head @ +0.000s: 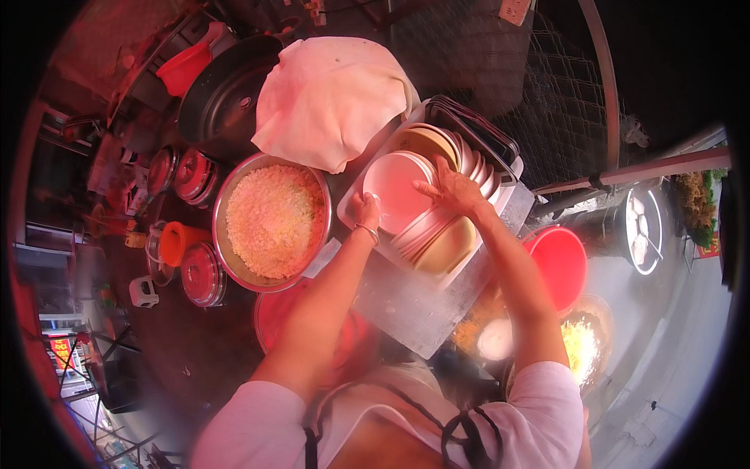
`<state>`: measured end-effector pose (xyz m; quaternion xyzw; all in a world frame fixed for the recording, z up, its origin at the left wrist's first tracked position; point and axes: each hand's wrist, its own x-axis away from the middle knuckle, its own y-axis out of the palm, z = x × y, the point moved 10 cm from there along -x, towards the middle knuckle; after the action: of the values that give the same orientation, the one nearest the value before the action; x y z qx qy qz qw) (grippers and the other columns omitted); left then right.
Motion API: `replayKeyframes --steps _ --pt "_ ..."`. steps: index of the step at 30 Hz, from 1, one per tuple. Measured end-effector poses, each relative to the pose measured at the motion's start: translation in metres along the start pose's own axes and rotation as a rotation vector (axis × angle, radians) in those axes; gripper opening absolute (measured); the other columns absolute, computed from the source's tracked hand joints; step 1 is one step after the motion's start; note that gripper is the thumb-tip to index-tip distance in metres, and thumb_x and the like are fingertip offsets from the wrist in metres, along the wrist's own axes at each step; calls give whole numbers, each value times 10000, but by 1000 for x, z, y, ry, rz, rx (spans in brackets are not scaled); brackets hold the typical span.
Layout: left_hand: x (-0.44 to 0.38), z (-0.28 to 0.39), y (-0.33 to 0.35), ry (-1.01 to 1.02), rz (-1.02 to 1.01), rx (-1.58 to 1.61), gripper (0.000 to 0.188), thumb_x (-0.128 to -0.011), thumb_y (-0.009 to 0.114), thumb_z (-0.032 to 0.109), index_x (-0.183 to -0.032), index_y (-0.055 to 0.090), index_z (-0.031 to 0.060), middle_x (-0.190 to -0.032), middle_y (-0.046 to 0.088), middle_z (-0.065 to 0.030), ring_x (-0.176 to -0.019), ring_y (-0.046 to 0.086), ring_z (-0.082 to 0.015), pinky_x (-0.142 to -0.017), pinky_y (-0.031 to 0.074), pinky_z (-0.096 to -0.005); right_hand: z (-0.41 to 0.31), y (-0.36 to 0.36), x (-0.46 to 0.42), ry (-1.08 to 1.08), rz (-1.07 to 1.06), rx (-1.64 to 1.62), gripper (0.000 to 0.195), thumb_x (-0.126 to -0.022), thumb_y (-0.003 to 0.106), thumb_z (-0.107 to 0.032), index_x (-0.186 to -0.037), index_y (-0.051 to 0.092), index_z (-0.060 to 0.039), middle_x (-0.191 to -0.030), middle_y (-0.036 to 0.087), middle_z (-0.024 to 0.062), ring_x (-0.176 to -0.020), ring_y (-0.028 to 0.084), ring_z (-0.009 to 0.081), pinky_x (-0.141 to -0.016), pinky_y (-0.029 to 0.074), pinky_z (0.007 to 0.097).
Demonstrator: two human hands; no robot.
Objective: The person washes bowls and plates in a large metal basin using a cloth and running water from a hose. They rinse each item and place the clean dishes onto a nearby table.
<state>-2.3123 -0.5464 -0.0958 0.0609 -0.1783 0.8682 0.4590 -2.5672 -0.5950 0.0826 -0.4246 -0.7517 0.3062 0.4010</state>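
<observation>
In front of me a pale rectangular tub (pixel 517 169) holds many nested bowls and dishes. My left hand (pixel 366 210), with a bracelet at its wrist, grips the left rim of a white bowl (pixel 401 190), thumb on the inner side. That bowl tops a small nested stack that tilts toward me. My right hand (pixel 456 186) lies at the stack's right rim, its thumb over the bowl and its fingers spread among the dishes; whether it grips is unclear. Yellowish dishes (pixel 448 246) lean nearer me, below my right wrist. Another yellowish bowl (pixel 425 143) lies behind the white one.
Left of the tub stands a large metal basin (pixel 221 258) full of rice-like food. A pale cloth (pixel 337 99) covers something behind it. A red bucket (pixel 559 269) and a wok with bright yellow contents (pixel 580 352) are at right. Lidded pots (pixel 203 274) stand at left.
</observation>
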Motion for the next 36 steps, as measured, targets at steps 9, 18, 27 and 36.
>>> replayKeyframes --steps 9,18,27,36 --pt "77 98 22 250 -241 -339 1017 -879 605 552 -1545 119 -44 -1579 185 -309 -1469 186 -430 -1192 185 -496 39 16 120 -165 673 -549 383 -933 611 -285 -1229 589 -44 -1319 556 167 -1293 479 351 -1081 388 427" --pt "73 79 34 498 -93 -300 993 -890 643 407 -1577 41 18 -1583 167 -292 -1468 162 -435 -1197 136 -511 -1 17 149 -376 912 -189 409 -819 647 -302 -1175 632 -102 -1311 554 152 -1268 489 381 -1086 373 485" --pt "111 142 -22 759 -210 -356 651 -827 672 126 -1409 395 34 -1389 403 -254 -1317 403 -413 -1115 339 -487 -40 -15 145 -345 784 -42 619 -798 722 -262 -1360 514 -107 -1482 429 122 -1427 346 324 -1148 227 546" --pt "281 36 -224 558 -350 -448 432 -890 561 90 -1318 507 89 -1353 465 -144 -1200 533 -332 -1001 449 -445 -100 47 116 -481 613 376 412 -812 719 -319 -1175 659 -132 -1375 552 79 -1369 429 292 -1154 213 574"
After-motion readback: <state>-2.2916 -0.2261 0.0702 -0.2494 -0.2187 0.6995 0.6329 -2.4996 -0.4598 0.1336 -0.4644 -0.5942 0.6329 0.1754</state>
